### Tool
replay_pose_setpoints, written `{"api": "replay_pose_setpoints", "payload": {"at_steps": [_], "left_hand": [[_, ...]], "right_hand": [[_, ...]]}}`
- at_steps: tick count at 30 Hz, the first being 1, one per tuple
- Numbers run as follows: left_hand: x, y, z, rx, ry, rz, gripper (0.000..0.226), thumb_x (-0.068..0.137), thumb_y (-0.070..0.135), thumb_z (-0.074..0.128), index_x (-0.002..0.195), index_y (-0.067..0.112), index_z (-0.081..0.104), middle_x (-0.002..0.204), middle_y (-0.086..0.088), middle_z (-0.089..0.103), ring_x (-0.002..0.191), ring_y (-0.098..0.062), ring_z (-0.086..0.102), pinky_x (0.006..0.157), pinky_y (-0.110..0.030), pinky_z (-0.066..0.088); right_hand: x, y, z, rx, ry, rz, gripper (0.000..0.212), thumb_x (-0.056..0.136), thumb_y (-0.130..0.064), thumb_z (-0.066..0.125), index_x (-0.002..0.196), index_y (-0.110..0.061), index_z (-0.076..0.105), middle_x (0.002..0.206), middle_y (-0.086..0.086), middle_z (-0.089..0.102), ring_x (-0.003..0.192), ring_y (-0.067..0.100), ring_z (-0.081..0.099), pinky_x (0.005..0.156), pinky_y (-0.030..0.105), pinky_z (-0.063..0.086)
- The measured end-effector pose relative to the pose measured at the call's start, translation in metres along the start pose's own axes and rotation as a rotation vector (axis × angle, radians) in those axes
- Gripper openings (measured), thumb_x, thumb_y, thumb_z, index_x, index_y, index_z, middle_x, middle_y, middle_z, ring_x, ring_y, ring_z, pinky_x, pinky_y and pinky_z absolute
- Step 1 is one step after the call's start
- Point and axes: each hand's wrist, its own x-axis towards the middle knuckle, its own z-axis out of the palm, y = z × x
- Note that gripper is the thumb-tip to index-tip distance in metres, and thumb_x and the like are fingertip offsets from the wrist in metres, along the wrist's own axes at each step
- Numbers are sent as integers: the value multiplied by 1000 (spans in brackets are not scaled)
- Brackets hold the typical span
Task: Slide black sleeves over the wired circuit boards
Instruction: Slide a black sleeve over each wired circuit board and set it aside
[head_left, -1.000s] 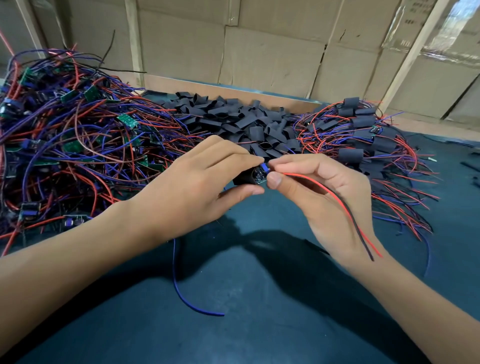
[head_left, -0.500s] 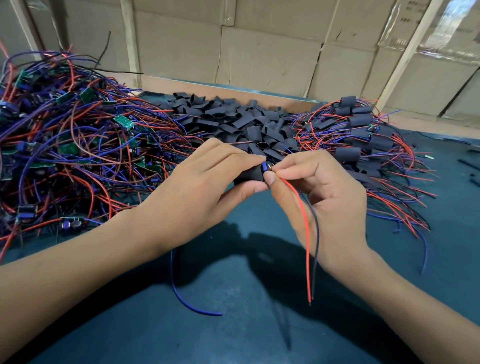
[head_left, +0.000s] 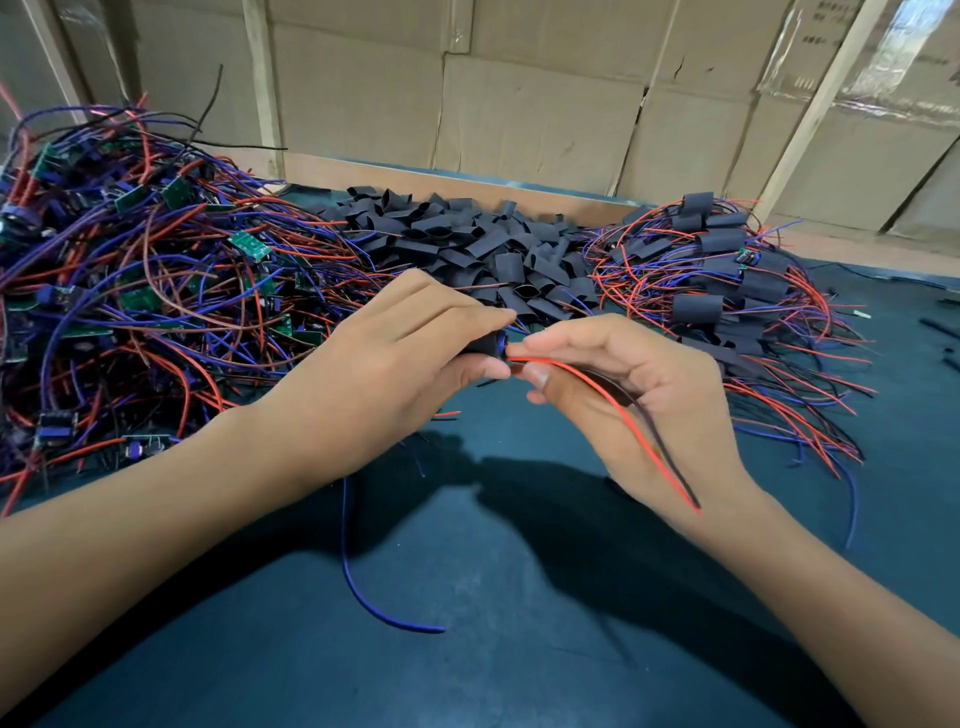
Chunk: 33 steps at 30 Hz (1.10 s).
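Note:
My left hand (head_left: 384, 374) grips a black sleeve (head_left: 485, 347) between thumb and fingers; the circuit board inside it is almost fully hidden, only a blue bit shows at the sleeve's right end. My right hand (head_left: 628, 395) pinches the board's red and black wires (head_left: 623, 421) right at that end; the wires trail down across my palm. A blue wire (head_left: 363, 587) hangs from under my left hand onto the table. Loose black sleeves (head_left: 467, 244) lie heaped behind my hands.
A tangle of bare green boards with red and blue wires (head_left: 145, 291) fills the left of the dark green table (head_left: 519, 623). Sleeved boards (head_left: 727, 270) are piled at the right. A wooden ledge (head_left: 467, 182) and cardboard boxes (head_left: 519, 104) stand behind.
The sleeve has slid further over the board, which showed a round part earlier. The red and black wires swung down and then back across my right palm. My hands stayed together.

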Motion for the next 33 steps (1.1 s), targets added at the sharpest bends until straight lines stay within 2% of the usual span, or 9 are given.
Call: {"api": "replay_pose_setpoints", "payload": {"at_steps": [6,12,14,17,20,24,27,30,33], "left_hand": [[1,-2,-3,5,3,38,41,97,26,67,123,-5,65,109,-12,69,94,-34,63,95,-38,49],[0,-3,-2,-40,-4,90,36,98,10,64,127,-11,60,110,-16,69,89,-37,63,87,-45,52],[1,-2,-2,-53,-1,90,35,99,10,62,128,-11,59,110,-18,68,89,-37,62,86,-44,53],[0,0,-4,-85,-8,73,37,101,11,59,131,-10,57,115,-18,67,94,-35,65,88,-44,54],[-1,0,-6,-113,-41,92,39,102,9,56,136,-11,51,121,-19,65,102,-34,65,92,-42,53],[1,0,-6,-83,-103,136,46,101,7,58,140,-13,44,122,-19,63,98,-35,59,96,-40,48],[1,0,-5,-118,-148,88,54,102,15,59,145,-9,39,124,-13,62,104,-33,57,100,-42,45],[0,-2,-5,-144,-158,-9,60,94,24,69,142,-4,48,120,-11,65,107,-32,58,102,-39,44],[-1,-4,-6,-122,-130,-90,45,88,18,74,128,-1,64,120,-12,67,107,-34,62,99,-40,48]], "right_hand": [[7,-2,-5,254,-12,169,17,91,4,70,106,-4,68,102,9,78,92,29,76,72,36,62],[5,1,-2,299,-44,200,17,92,4,68,107,-5,69,103,10,78,91,30,77,68,34,62],[6,0,-1,388,-50,260,18,92,2,67,107,-6,70,105,12,77,93,32,76,68,34,62],[7,-2,-1,552,-66,360,19,86,-4,72,104,-9,75,107,17,76,92,33,76,67,33,61],[8,-3,-1,579,-107,359,19,84,-7,72,102,-11,77,107,19,76,91,32,76,68,31,61],[11,-1,-5,507,-115,361,16,88,-1,70,102,-7,75,106,20,75,94,36,75,72,33,61],[8,3,-6,367,-105,306,17,91,1,69,97,-14,77,103,14,77,96,33,76,72,35,62],[2,5,2,173,-58,95,14,91,0,71,100,-11,75,101,6,79,93,25,76,75,32,62],[-2,5,9,-15,-30,-67,15,94,-4,69,105,-12,75,102,-3,78,90,17,76,82,31,60]]}}
